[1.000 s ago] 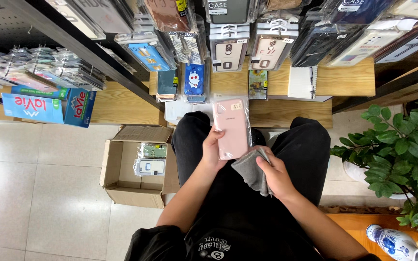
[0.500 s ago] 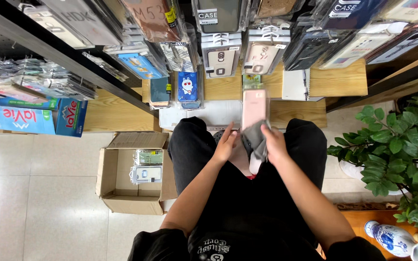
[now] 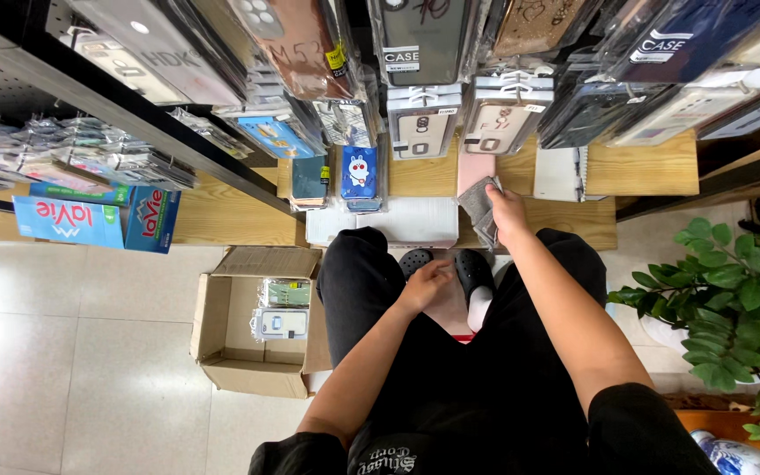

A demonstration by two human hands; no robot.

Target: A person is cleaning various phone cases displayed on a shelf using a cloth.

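A pink phone case (image 3: 475,169) stands upright at upper centre of the frame, against the wooden shelf, with a grey cloth (image 3: 478,208) bunched just below it.

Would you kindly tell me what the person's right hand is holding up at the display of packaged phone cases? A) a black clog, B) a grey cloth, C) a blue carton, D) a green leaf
B: the right hand grips a grey cloth against a pink phone case at the wooden shelf.

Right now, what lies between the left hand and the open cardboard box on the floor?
In the head view, only the person's left thigh in black trousers lies between the left hand and the cardboard box.
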